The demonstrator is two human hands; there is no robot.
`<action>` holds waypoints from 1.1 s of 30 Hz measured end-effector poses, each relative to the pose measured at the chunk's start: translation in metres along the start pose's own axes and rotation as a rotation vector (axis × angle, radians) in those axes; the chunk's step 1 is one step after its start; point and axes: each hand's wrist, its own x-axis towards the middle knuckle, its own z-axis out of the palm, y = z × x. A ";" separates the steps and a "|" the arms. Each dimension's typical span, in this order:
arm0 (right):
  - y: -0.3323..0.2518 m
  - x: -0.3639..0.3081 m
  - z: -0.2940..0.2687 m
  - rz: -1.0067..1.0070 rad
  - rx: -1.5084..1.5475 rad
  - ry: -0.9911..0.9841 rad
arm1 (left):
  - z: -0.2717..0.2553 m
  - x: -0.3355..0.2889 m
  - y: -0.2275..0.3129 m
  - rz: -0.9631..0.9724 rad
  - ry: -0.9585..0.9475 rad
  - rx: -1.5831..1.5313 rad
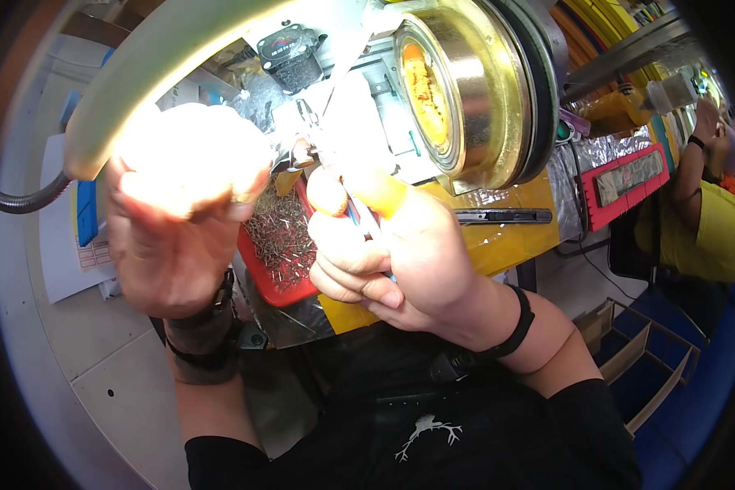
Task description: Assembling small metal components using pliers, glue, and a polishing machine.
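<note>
My left hand is raised at the left under the bright lamp. Glare washes out its fingers, so whether they hold anything cannot be seen. Beside it, my right hand is closed around a slim pale and blue tool, its upper end lost in the light. Both hands are close to a small metal fixture on the machine. Below and between them, a red tray holds a heap of small metal pins.
A round brass-coloured metal bowl with orange-yellow material inside stands at the right. A curved lamp arches over the left. A dark bar-like object lies on the yellow surface. Further right are a red-framed panel and another person.
</note>
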 end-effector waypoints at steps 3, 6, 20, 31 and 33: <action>-0.001 -0.003 0.002 0.067 0.018 -0.036 | -0.025 0.015 0.010 0.069 -0.265 -0.163; -0.013 -0.026 0.008 0.197 -0.187 0.094 | -0.091 0.014 0.042 0.087 -0.218 0.116; -0.106 -0.128 -0.065 -0.607 -2.374 0.501 | -0.197 0.068 0.100 0.041 0.324 1.638; -0.073 -0.101 -0.027 -0.851 -2.168 0.157 | -0.162 0.056 0.126 0.140 0.292 1.747; -0.052 -0.082 -0.013 -0.625 -1.817 -0.084 | -0.114 0.033 0.119 0.094 0.423 1.698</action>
